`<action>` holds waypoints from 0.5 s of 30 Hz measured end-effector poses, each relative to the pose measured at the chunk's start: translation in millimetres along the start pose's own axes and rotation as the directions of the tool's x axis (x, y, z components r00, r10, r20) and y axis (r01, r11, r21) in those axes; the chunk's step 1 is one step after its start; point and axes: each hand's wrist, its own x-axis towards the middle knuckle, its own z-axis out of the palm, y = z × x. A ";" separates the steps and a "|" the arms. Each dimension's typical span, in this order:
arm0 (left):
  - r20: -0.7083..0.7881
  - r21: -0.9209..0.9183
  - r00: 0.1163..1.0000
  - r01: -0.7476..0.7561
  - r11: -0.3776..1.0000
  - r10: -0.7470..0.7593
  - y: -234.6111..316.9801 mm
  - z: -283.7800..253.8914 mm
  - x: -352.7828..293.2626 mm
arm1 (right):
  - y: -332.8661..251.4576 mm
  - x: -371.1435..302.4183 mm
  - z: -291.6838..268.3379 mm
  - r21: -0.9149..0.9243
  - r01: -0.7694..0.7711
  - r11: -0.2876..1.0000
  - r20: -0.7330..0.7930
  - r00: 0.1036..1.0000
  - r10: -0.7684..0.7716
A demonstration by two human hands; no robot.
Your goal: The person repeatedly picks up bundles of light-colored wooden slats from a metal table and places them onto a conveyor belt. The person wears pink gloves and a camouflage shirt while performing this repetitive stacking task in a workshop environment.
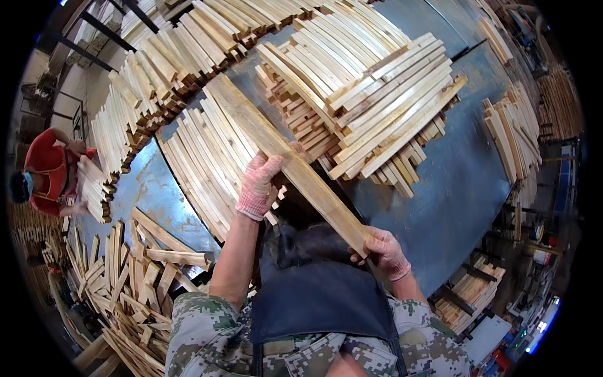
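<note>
A long, flat wooden board (314, 187) slants across in front of me, its far end up and to the left. My left hand (260, 182), in a pink and white knitted glove, is closed around its middle. At the near right end, my gloved right hand (380, 251) grips the board, with the thumb on top. Beneath and left of the board lies a row of pale wooden strips (198, 166), side by side on the blue metal table (427, 232). Beyond the board, a tall stack of wooden strips (402, 107) has some layers crossing others.
A long row of stacked strips (169, 63) runs along the far left side. Loose offcuts (144, 276) lie in a jumbled heap at lower left. More strips (512, 135) stand at the right edge. A person in red (47, 169) works at far left.
</note>
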 end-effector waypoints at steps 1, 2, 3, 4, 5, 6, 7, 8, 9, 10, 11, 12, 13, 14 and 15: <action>0.003 0.014 1.000 -0.013 1.000 0.013 1.3 1.7 -1.4 | -0.5 0.6 -1.8 0.010 -0.012 1.000 0.008 1.000 0.012; 0.004 0.028 1.000 -0.027 0.999 0.027 2.3 3.5 -2.8 | 0.0 1.5 -4.8 0.018 -0.025 1.000 0.018 1.000 0.024; 0.006 0.041 0.999 -0.042 0.998 0.042 2.5 5.5 -4.2 | 1.2 1.4 -7.9 0.025 -0.038 0.999 0.029 0.999 0.037; 0.010 0.063 0.999 -0.050 0.997 0.049 5.3 7.0 -5.4 | 0.4 3.5 -8.7 0.012 -0.043 0.999 0.036 0.998 0.043; 0.006 0.074 0.999 -0.041 0.996 0.041 7.7 8.8 -7.9 | -1.1 3.0 -8.9 0.010 -0.057 0.998 0.040 0.998 0.057; 0.001 0.084 0.999 -0.033 0.996 0.033 9.1 10.8 -11.7 | -3.0 1.2 -8.7 0.005 -0.073 0.997 0.044 0.996 0.072; 0.002 0.096 0.999 -0.035 0.995 0.035 11.3 12.1 -12.3 | -6.9 4.2 -8.9 -0.004 -0.079 0.997 0.053 0.995 0.079; -0.026 0.101 0.999 -0.039 0.994 0.042 11.7 11.8 -13.0 | -7.2 7.9 -10.1 -0.005 -0.075 0.997 0.064 0.995 0.075; -0.025 0.128 0.999 -0.035 0.991 0.038 10.7 6.4 -13.2 | -1.7 8.1 -13.0 -0.007 -0.072 0.997 0.075 0.995 0.072; -0.024 0.113 0.999 -0.037 0.993 0.040 9.7 3.1 -12.4 | 1.0 9.7 -15.2 -0.011 -0.071 0.997 0.089 0.993 0.071; -0.028 0.099 0.999 -0.037 0.994 0.040 8.7 0.9 -13.2 | 0.4 11.4 -16.3 -0.061 -0.078 0.995 0.116 0.990 0.085; -0.007 0.074 0.999 -0.042 0.996 0.043 10.3 -1.8 -13.7 | 2.6 13.6 -13.9 -0.060 -0.058 0.997 0.130 0.989 0.065; 0.000 0.061 0.999 -0.032 0.998 0.032 12.1 -0.1 -13.4 | 3.0 13.6 -10.0 -0.057 -0.035 0.998 0.136 0.990 0.043; -0.011 0.058 0.999 -0.033 0.998 0.034 11.7 -2.0 -12.0 | 4.5 14.4 -4.5 -0.048 -0.026 0.999 0.139 0.990 0.033; -0.020 0.055 0.999 -0.032 0.998 0.033 13.1 -3.7 -11.5 | 8.0 16.2 3.4 -0.036 -0.016 0.999 0.139 0.990 0.021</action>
